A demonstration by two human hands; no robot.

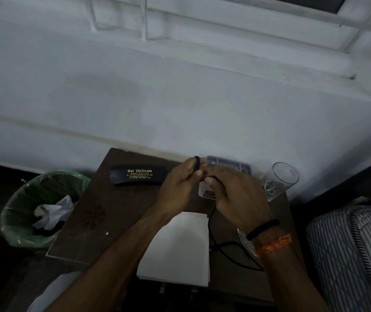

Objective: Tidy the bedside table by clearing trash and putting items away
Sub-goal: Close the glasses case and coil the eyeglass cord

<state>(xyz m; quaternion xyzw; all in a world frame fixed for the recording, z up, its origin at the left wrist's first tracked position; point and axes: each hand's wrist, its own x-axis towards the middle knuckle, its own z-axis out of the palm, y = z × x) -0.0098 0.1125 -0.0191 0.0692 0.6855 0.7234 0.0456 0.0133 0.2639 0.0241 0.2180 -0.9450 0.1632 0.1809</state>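
Both hands work a thin black cord [211,224] above the surface [112,210].
The left hand [180,188] pinches its loop; the right hand [231,194] closes on the trailing part. Likely light, limp, tangle-prone: best gathered into coils.

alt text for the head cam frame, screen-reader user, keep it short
Both hands meet over a dark wooden bedside table, the left hand and right hand working a thin black cord. On the table lie a black glasses case, a white cloth, a grey tray and a glass; a green-lined bin stands left.
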